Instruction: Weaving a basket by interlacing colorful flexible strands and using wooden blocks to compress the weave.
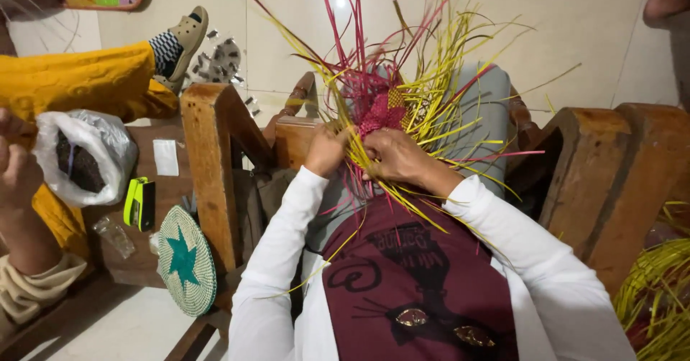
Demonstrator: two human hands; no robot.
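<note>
Two hands work one piece: the left hand point(327, 149) and the right hand point(394, 156) each have their grip clenched on the stiff strands of a half-woven piece point(384, 111), held over the person's lap between the two wooden armrests point(212, 160) of a chair. The woven core is small, tight and magenta with a yellow patch; dozens of loose flat strips, pink and yellow, fan out from it in all directions. Left of the chair, on a low brown bench point(136, 249), lie one round woven mat point(187, 260), pale with a teal star, one yellow-and-black stapler point(139, 203), one white slip of paper point(166, 157) and one crinkled clear wrapper. Another person in mustard trousers point(79, 80) holds one white plastic bag point(86, 156) with dark contents. The floor is pale glossy tile point(560, 23); one heap of yellow strips point(658, 296) lies at the lower right.
</note>
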